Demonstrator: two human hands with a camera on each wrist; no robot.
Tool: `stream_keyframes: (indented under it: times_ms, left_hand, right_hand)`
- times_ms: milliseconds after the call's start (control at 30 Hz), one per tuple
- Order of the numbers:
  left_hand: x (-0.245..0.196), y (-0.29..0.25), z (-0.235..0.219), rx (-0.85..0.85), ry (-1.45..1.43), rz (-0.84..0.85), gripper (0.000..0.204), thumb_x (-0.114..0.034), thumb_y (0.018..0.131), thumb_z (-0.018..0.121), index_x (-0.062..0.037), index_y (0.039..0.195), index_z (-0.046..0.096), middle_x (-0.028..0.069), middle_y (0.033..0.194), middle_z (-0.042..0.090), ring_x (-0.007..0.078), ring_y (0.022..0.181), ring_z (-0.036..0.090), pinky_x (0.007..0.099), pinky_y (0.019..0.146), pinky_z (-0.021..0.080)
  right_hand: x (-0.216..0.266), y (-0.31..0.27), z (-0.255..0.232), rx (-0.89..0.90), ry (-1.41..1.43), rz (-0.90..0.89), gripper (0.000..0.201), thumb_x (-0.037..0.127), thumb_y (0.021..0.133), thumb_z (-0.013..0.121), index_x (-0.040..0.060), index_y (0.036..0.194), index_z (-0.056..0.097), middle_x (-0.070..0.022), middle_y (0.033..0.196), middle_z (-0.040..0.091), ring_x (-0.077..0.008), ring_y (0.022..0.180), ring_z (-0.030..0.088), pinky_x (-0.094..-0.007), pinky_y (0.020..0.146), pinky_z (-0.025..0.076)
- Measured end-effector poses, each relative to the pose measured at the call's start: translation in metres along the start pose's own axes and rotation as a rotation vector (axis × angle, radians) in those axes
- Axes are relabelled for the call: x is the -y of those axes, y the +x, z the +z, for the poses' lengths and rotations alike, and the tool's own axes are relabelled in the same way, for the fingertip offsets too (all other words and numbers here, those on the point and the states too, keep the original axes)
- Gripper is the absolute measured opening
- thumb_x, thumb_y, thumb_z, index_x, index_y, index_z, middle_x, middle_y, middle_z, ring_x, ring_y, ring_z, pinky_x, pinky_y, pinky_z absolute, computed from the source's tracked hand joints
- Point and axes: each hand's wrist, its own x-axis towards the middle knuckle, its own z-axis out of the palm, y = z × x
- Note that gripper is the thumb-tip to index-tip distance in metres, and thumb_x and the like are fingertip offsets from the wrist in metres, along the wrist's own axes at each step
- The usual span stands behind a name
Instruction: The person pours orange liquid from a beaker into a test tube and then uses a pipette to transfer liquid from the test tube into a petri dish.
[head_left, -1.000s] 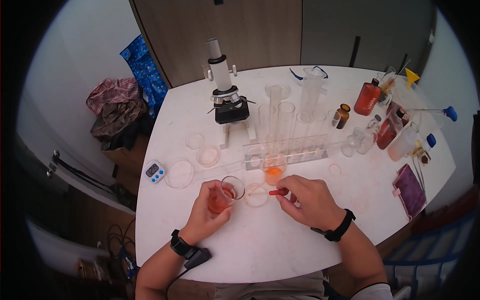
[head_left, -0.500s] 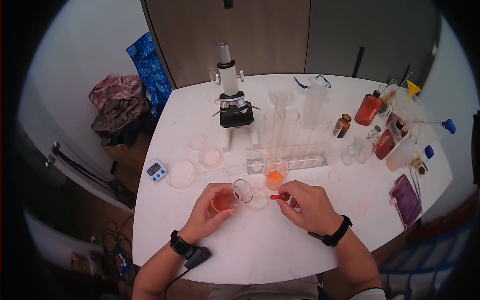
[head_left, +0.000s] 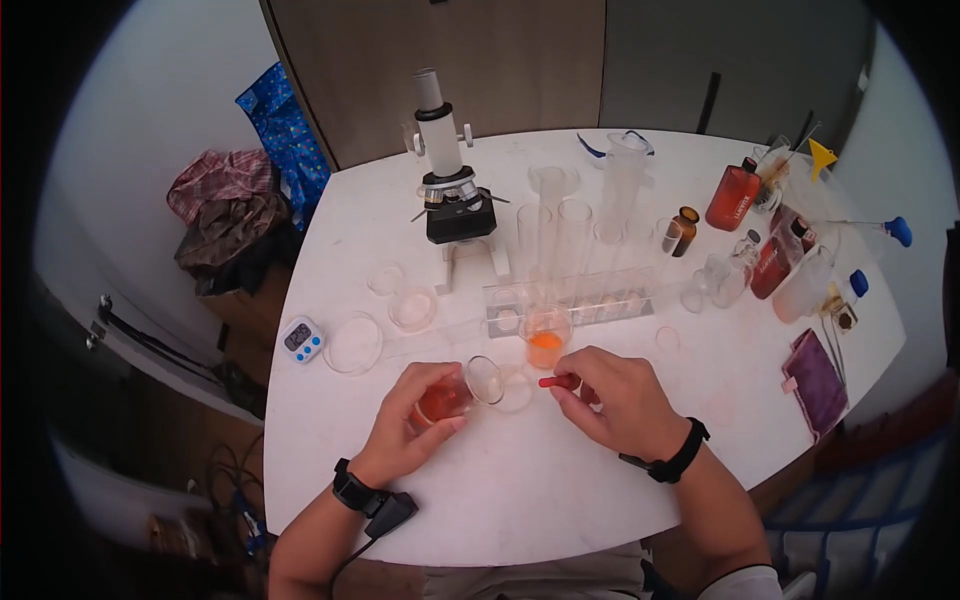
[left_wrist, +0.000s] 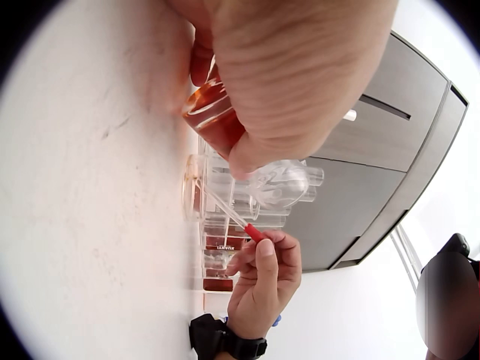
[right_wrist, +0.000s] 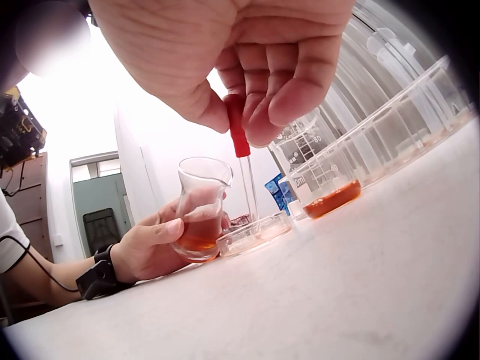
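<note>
My left hand [head_left: 400, 425] grips a round-bellied glass beaker [head_left: 443, 400] with a pouring lip and reddish-orange liquid inside. The beaker leans, its mouth toward the right, close over the table in the head view. My right hand [head_left: 635, 405] pinches the red rubber bulb [right_wrist: 238, 135] of a glass dropper [right_wrist: 251, 187] between thumb and fingers. The dropper's tube slants down to a shallow petri dish [right_wrist: 262, 238], which lies between the hands. Just behind the dish stands another beaker [head_left: 546, 347] with some orange liquid at its bottom.
A clear rack [head_left: 570, 310] with upright tubes stands behind the beakers. Beyond it to the left is a microscope [head_left: 455, 200]. A timer [head_left: 302, 340] and petri dishes [head_left: 353, 345] lie at left. Red bottles [head_left: 733, 195] and a purple case [head_left: 815, 385] are at right.
The beaker in my left hand has tipped further to the right, its mouth now over the petri dish's edge in the head view. My right hand keeps the dropper in nearly the same place.
</note>
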Motion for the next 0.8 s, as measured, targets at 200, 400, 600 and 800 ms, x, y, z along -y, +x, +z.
stream_keyframes:
  times_ms: [200, 400, 600, 800]
  left_hand:
    - [-0.0031, -0.0009, -0.0010, 0.015, 0.041, 0.008, 0.061, -0.003, 0.088, 0.079, -0.0038, 0.145, 0.058, 0.0138, 0.130, 0.063, 0.0275, 0.120, 0.062, 0.0368, 0.105, 0.049]
    - [-0.0011, -0.0019, -0.0015, 0.034, 0.033, -0.034, 0.062, -0.004, 0.086, 0.081, -0.0041, 0.144, 0.060, 0.0148, 0.130, 0.063, 0.0289, 0.120, 0.062, 0.0381, 0.105, 0.048]
    - [-0.0052, 0.0011, -0.0028, 0.063, 0.115, 0.013, 0.062, -0.006, 0.086, 0.080, -0.0029, 0.144, 0.059, 0.0141, 0.129, 0.061, 0.0268, 0.118, 0.061, 0.0368, 0.104, 0.049]
    - [-0.0024, -0.0002, -0.0012, 0.065, 0.109, -0.009, 0.061, -0.007, 0.087, 0.079, -0.0014, 0.145, 0.058, 0.0133, 0.129, 0.060, 0.0246, 0.119, 0.061, 0.0362, 0.105, 0.050]
  right_hand:
    - [-0.0006, -0.0006, -0.0007, -0.003, 0.019, 0.007, 0.018, 0.006, 0.090, 0.076, 0.0053, 0.103, 0.063, -0.0071, 0.088, 0.070, -0.0235, 0.068, 0.071, -0.0333, 0.058, 0.054]
    - [0.0001, -0.0012, -0.0007, 0.000, -0.003, 0.001, 0.017, 0.008, 0.092, 0.075, 0.0059, 0.103, 0.063, -0.0064, 0.086, 0.069, -0.0249, 0.067, 0.069, -0.0349, 0.058, 0.053]
    - [0.0001, -0.0017, 0.0010, 0.023, -0.022, -0.004, 0.016, 0.010, 0.093, 0.075, 0.0061, 0.103, 0.063, -0.0062, 0.085, 0.068, -0.0250, 0.066, 0.069, -0.0349, 0.058, 0.053]
    - [0.0008, -0.0013, 0.0001, 0.031, -0.035, -0.010, 0.017, 0.011, 0.093, 0.076, 0.0062, 0.103, 0.063, -0.0065, 0.087, 0.069, -0.0253, 0.067, 0.069, -0.0355, 0.058, 0.053]
